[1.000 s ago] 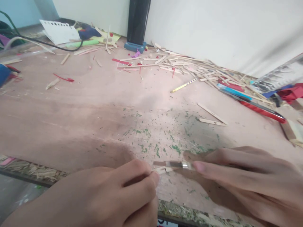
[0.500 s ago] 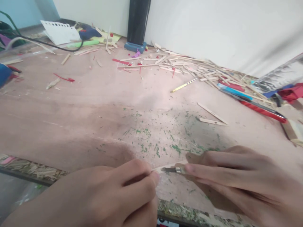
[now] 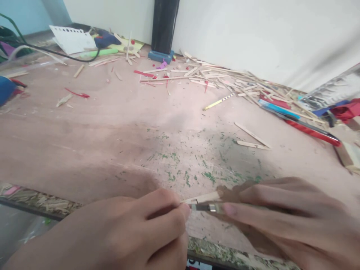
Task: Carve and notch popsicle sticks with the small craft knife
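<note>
My left hand [image 3: 152, 228] is closed at the near edge of the table, its thumb and fingertips pinching one end of a flat pale wooden stick [image 3: 204, 197]. The stick's free end points to the right. Between the fingers of my right hand [image 3: 278, 217] is a craft knife [image 3: 204, 207] with a dark blade and a silver metal collar; most of its handle is hidden by the fingers. The blade lies just below the stick, its tip close to my left thumb. I cannot tell whether the blade touches the stick.
Green shavings [image 3: 194, 168] are scattered over the wooden table [image 3: 84, 131]. Two thin sticks [image 3: 251, 134] and a yellow striped strip [image 3: 218, 102] lie beyond. A pile of wooden sticks [image 3: 225, 77] lines the white wall. Pens [image 3: 312, 131] lie at right.
The knife and my right hand have shifted slightly down and towards me, and more of the stick now shows above the blade. My left hand stays nearly in place.
</note>
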### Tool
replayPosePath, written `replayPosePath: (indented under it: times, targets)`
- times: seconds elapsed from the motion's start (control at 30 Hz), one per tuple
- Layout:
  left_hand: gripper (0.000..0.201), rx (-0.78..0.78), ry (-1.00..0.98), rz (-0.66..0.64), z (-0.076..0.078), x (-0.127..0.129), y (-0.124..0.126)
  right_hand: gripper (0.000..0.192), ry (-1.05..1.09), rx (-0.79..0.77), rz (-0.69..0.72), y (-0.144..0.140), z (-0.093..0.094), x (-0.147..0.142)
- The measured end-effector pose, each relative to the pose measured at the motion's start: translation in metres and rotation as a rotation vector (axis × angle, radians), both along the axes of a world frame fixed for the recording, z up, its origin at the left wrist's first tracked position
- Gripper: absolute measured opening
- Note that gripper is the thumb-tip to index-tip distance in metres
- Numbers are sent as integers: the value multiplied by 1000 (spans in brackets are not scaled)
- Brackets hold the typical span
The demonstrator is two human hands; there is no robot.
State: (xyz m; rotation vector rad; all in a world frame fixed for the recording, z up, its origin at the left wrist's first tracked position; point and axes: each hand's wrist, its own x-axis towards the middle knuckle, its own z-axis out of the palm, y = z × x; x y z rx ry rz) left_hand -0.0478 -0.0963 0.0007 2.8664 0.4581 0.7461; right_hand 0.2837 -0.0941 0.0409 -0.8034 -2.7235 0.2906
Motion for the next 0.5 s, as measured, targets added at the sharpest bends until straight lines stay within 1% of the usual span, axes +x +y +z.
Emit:
replayPosePath:
  times: [0.07,0.1,0.2,0.33,0.43,0.5]
  targets:
    - [17,-31,-41,15,0,0,0,38,44,-91,-29,1,0,2]
    - [16,-51,-58,21,1,0,0,39,45,-107,-44,1,0,3]
    - [13,-94,-86,40,2,-1,-1,41,17,-61,-92,0,2,5]
    - [10,-88,-114,61,4,0,-1,39,6,-35,-145,-4,5,4]
    - [7,-125,-127,72,3,1,-1,38,-39,-7,-120,-8,7,4]
    - [10,-142,-144,91,1,0,-1,37,-86,34,-93,-9,8,4]
